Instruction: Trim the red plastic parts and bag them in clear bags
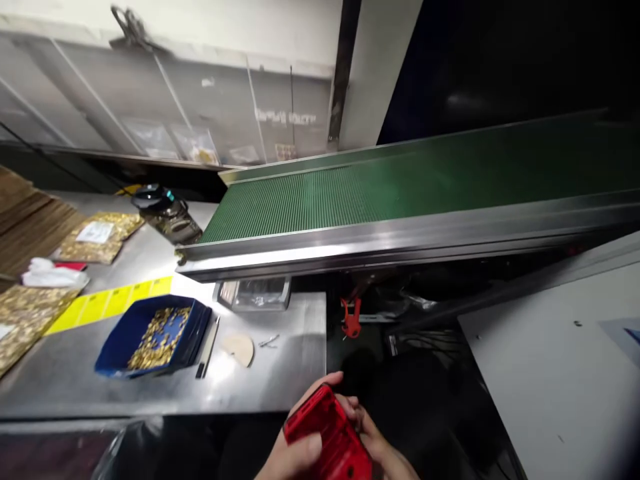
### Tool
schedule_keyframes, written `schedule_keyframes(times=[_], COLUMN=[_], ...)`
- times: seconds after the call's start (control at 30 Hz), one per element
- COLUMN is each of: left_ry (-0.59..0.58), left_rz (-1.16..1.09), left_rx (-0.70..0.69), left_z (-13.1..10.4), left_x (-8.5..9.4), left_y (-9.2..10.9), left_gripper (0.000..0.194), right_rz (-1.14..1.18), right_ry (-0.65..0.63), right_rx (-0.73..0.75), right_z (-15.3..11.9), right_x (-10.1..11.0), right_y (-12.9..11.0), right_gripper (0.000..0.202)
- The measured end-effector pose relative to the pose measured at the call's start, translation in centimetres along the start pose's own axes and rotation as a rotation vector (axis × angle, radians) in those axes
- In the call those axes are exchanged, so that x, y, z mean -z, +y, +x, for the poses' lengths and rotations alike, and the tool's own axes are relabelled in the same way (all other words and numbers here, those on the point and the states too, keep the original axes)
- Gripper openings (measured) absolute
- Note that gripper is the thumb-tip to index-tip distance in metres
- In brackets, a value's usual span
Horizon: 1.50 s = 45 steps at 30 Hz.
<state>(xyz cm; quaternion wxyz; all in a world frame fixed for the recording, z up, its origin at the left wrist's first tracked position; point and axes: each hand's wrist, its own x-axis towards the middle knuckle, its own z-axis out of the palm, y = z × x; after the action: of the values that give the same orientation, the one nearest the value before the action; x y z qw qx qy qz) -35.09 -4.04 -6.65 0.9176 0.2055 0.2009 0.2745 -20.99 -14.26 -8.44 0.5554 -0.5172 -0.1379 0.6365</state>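
Both hands were low in the head view, working at a red plastic casing point(327, 427) just off the near edge of the steel bench point(295, 373). Our L hand point(293, 457) was closed on it, thumb over the open face, fingers round the far side. Our R hand point(383, 447) was partly curled at the casing's R side, fingertips close in; couldn't tell whether they pinched the wall or a small pc.

Step in hand, as we judged it: handling or fitting at that R side, w/ L as the holder & R doing the fine work. Casing sat tilted, hollow face up toward us, ribs showing. Any next move there called for a steady L grip, thumb clear of the spot being worked, & R fingertips lined up w/ the wall before pressing; too hard a push could've twisted the casing in our palm.

On the bench, to the L, a blue bin point(117, 343) held loose brass-coloured pcs point(155, 343). Beside it lay a slim tool point(207, 350), then a tan disc point(240, 348) & a small metal pc point(269, 342), type unclear. Green conveyor belt point(425, 173) ran beyond, approx. left to right.
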Motion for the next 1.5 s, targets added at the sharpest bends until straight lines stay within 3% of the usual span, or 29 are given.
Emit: schedule_keyframes(times=[0.1,0.17,0.27,0.4,0.53,0.8,1.07,1.27,1.5], left_ry=[0.130,0.105,-0.028,-0.080,-0.091,-0.106,-0.108,-0.097,-0.117], left_rz=[-0.080,-0.148,-0.163,-0.041,-0.030,0.002,-0.062,-0.022,-0.075], left_rx=[0.176,0.324,0.534,0.654,0.687,0.710,0.685,0.697,0.699], left_z=[-2.3,-3.2,-3.8,-3.8,-3.8,-3.9,-3.9,-4.0,-3.6], left_x=[0.3,-0.2,-1.6,-3.1,-3.0,-2.6,-2.6,-2.2,-2.2], left_y=[-0.9,-1.1,-1.2,-1.2,-1.1,-1.3,-1.3,-1.4,-1.2], left_gripper=[0.048,0.048,0.053,0.055,0.053,0.044,0.053,0.050,0.058], right_rz=[-0.454,-0.609,-0.522,-0.362,-0.334,-0.307,-0.376,-0.356,-0.370], right_ry=[0.153,0.212,0.078,-0.080,-0.057,-0.019,0.149,0.080,0.248], right_rx=[0.071,0.097,0.077,0.051,0.052,0.070,0.143,0.122,0.177], right_z=[-1.9,-2.7,-3.0,-2.3,-2.0,-2.7,-3.2,-3.2,-3.3], right_x=[2.6,3.4,2.2,-0.9,-2.2,-2.0,-2.2,-2.3,-2.1], right_y=[-0.7,-2.3,-4.7,-5.6,-4.6,-3.8,-3.1,-3.6,-2.9], right_gripper=[0.037,0.034,0.031,0.036,0.039,0.041,0.041,0.040,0.043])
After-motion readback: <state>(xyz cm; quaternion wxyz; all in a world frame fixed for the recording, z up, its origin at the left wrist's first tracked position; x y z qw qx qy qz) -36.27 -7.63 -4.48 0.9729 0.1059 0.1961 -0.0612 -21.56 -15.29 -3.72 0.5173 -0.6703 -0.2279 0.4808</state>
